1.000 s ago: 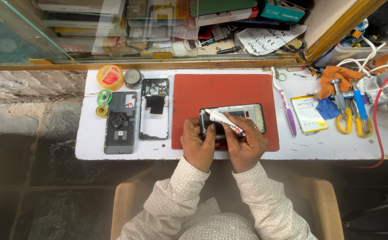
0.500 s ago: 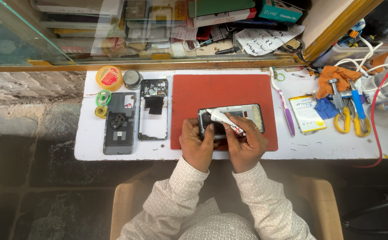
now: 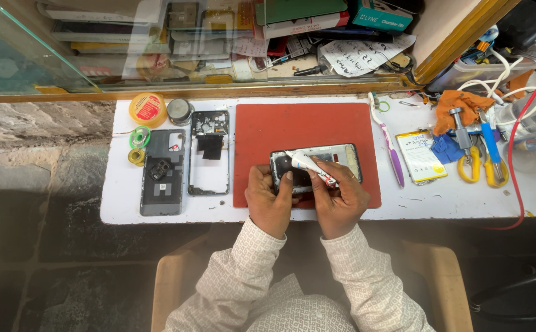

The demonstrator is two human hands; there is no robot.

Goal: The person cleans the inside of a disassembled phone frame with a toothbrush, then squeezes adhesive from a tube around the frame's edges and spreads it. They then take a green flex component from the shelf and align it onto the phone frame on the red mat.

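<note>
The left hand (image 3: 269, 200) grips the phone (image 3: 317, 166) on the red mat (image 3: 305, 126). The right hand (image 3: 340, 198) pinches a white tube (image 3: 309, 167) over it.

Left of the red mat (image 3: 305, 132) lie two phone parts (image 3: 185, 163) and three tape rolls (image 3: 148, 109). On the mat: one phone (image 3: 341, 157), one tube (image 3: 309, 166). Right of it: one toothbrush (image 3: 391, 150), one battery (image 3: 419, 155).

— What is your work surface?
— You have a white table (image 3: 114, 206).
— What lies on it?
— A red mat (image 3: 305, 126) at centre. Left of it, a frame (image 3: 209, 152), a grey cover (image 3: 163, 172) and tape rolls (image 3: 147, 109). Right of it, a toothbrush (image 3: 389, 147), battery (image 3: 420, 156), orange cloth (image 3: 461, 104) and yellow scissors (image 3: 480, 169).
</note>
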